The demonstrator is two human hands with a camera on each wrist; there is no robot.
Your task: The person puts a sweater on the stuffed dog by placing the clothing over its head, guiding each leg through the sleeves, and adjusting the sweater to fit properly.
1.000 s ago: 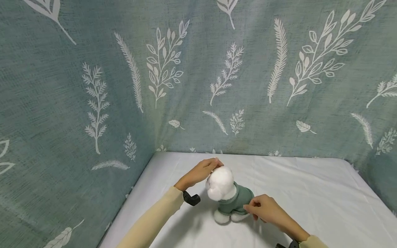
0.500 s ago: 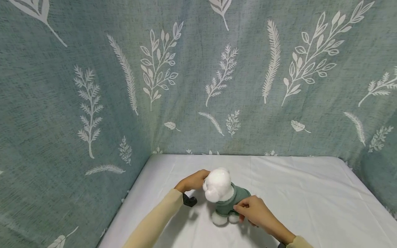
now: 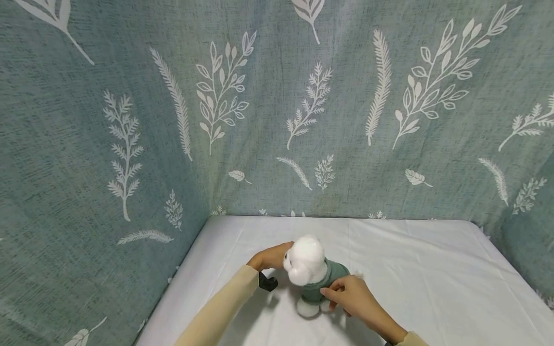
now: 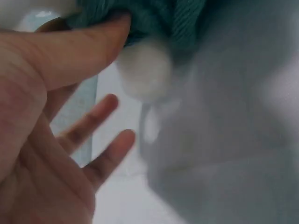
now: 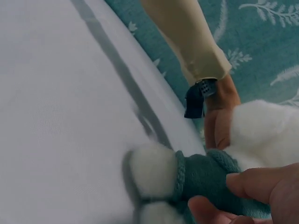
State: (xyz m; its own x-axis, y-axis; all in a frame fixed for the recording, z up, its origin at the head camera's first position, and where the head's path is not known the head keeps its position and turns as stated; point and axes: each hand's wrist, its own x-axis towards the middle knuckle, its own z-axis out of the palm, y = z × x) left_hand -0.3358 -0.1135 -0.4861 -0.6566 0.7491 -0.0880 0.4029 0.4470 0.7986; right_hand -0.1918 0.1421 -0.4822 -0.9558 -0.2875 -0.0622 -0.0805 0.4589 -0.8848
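A white plush dog [image 3: 308,254] in a green knitted sweater [image 3: 335,271] stands upright on the white-covered table. My left hand [image 3: 272,257] reaches behind its head from the left; the head hides the fingertips in the head view. In the left wrist view the thumb [image 4: 93,49] and index finger pinch the sweater near a white paw [image 4: 147,70], while the other fingers spread loose. My right hand [image 3: 355,294] is at the dog's near side. Its thumb [image 5: 254,182] and fingers pinch the sweater, as the right wrist view shows.
The white sheet [image 3: 433,278] covers the table. Green-grey curtains [image 3: 259,120] with white leaf prints hang along the back and both sides. A black band [image 3: 268,282] sits on my left wrist.
My left hand has come down from the top of the dog's head to behind it. My right hand has moved forward and left along the sweater. The dog stays almost in place.
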